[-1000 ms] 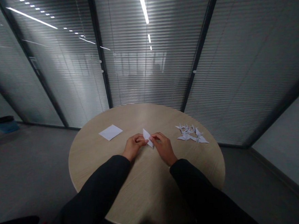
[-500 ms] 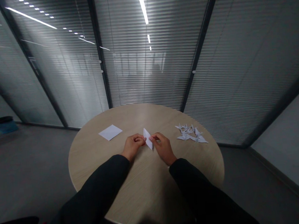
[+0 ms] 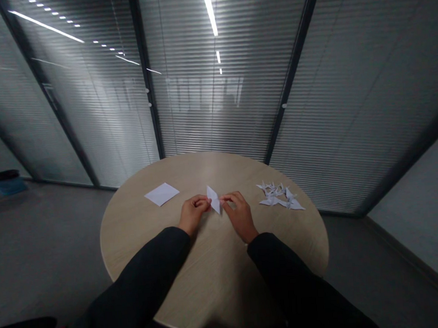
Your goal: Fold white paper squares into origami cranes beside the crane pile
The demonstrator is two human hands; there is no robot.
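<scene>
A small folded white paper piece (image 3: 213, 199) stands on edge between my two hands, just above the round wooden table (image 3: 212, 279). My left hand (image 3: 191, 215) pinches its left side with curled fingers. My right hand (image 3: 238, 213) pinches its right side, fingers likewise curled. Both arms wear dark sleeves and reach in from the near edge of the table.
A flat white paper sheet (image 3: 161, 193) lies on the table to the left. Several folded white paper figures (image 3: 280, 196) are heaped at the right. Glass walls with closed blinds stand behind the table. Grey floor surrounds it.
The folded paper has tilted and risen slightly between my fingers; both hands shifted a little toward the far side of the table.
</scene>
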